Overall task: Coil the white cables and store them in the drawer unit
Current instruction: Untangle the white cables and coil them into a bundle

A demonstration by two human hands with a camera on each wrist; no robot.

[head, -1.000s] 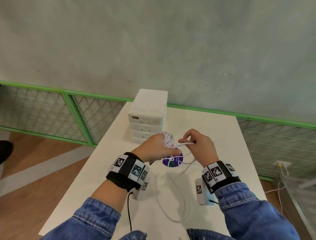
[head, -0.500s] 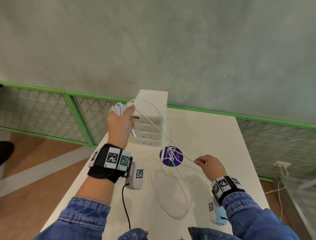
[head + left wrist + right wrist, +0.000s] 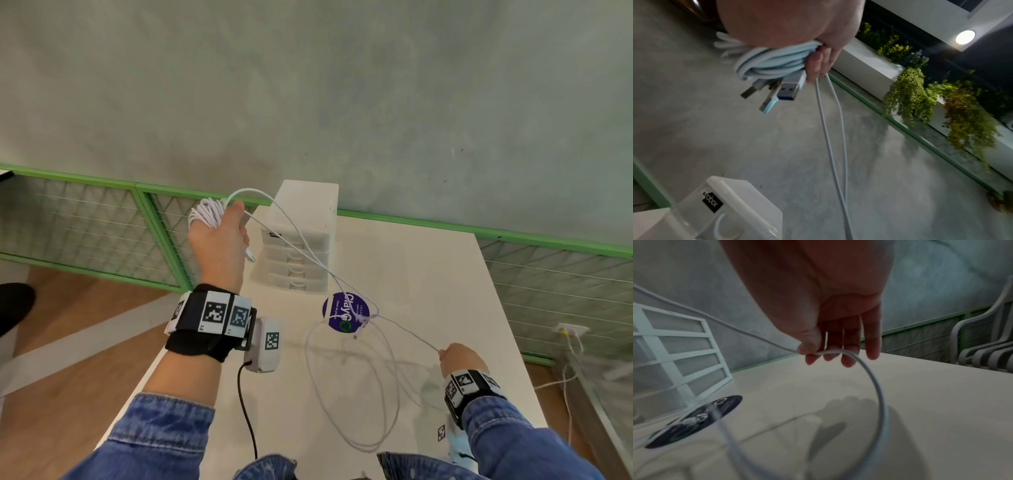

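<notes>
My left hand is raised left of the white drawer unit and grips a coiled bundle of white cables. In the left wrist view the coil sits in the fist with several USB plugs sticking out below. Two strands run down from it toward the table. My right hand hovers low at the right and pinches one strand between thumb and fingers. Loose loops of cable lie on the white table.
A round purple sticker lies on the table in front of the drawer unit, whose drawers look closed. A green wire-mesh fence runs behind the table under a grey wall. Wooden floor is at the left. A wall socket with cables is at the right.
My left hand has lifted the coil up and left, away from the sticker. My right hand has slid back and right along the strand, drawing the cable taut between them.
</notes>
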